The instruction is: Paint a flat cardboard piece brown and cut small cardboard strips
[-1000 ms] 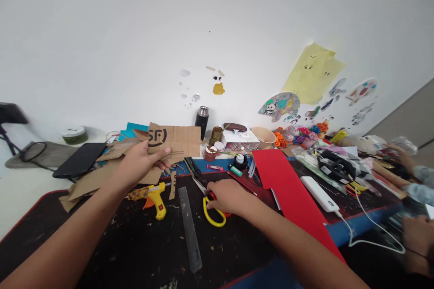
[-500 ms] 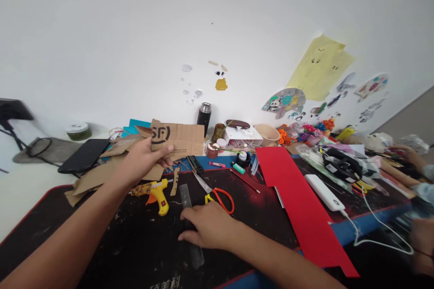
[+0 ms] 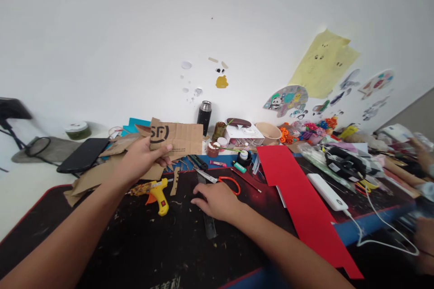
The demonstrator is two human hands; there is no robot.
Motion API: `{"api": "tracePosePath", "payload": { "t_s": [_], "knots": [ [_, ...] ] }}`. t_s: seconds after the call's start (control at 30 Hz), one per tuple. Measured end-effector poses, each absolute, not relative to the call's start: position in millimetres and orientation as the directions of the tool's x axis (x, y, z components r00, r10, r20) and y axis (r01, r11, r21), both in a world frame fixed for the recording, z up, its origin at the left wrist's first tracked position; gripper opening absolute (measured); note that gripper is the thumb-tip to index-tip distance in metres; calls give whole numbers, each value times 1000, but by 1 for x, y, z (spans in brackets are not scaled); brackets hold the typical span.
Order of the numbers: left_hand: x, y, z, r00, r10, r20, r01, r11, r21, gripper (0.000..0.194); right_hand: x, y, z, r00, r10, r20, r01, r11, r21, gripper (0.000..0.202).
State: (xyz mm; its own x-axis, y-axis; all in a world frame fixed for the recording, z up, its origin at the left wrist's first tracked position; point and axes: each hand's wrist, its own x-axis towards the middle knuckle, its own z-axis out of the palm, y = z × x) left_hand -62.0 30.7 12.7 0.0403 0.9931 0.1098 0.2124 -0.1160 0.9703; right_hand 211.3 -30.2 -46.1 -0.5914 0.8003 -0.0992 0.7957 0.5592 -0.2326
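My left hand (image 3: 144, 158) pinches the lower left part of a brown cardboard piece (image 3: 185, 137) printed with black letters, held up above the mat. Over a dark, see-through ruler (image 3: 209, 226) lying on the black mat is my right hand (image 3: 217, 198), thumb and fingers apart; whether it touches the ruler is unclear. Scissors with red handles (image 3: 232, 184) lie just behind that hand, partly covered by it. A yellow glue gun (image 3: 160, 196) rests between my two arms, with a narrow cardboard strip (image 3: 175, 181) beside its nozzle.
Red card (image 3: 305, 207) stretches along the right, beside a white power bank (image 3: 327, 193) with a cable. Cardboard scraps (image 3: 91, 176) and a black tablet (image 3: 83, 156) lie left. A black flask (image 3: 205, 117) stands by the wall. Another person's hands show at the far right.
My right hand has moved away from me and slightly right, its fingers opening off the ruler. The ruler has shifted the same way. My left hand still holds the cardboard in nearly the same place.
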Motion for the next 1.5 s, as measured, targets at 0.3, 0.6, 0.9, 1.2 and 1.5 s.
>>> {"api": "tracePosePath", "payload": {
  "t_s": [0.3,0.6,0.9,1.2,1.5],
  "knots": [
    [-68,32,13,32,993,112,213,-116,970,55,161,-9,-42,-738,668,-94,675,733,-86,35],
    [-76,31,24,14,996,89,203,-90,975,59,139,5,-42,-765,629,-138,635,773,5,22],
    [-82,32,29,-14,996,93,185,-89,979,57,148,-4,-40,-822,562,-87,560,827,49,22],
    [-84,35,24,-36,995,89,137,-83,987,54,147,52,5,-630,769,104,760,639,-119,26],
    [-89,42,14,-59,995,81,45,-79,996,58,146,47,-35,-473,857,207,705,508,-494,21]
  ]
}}
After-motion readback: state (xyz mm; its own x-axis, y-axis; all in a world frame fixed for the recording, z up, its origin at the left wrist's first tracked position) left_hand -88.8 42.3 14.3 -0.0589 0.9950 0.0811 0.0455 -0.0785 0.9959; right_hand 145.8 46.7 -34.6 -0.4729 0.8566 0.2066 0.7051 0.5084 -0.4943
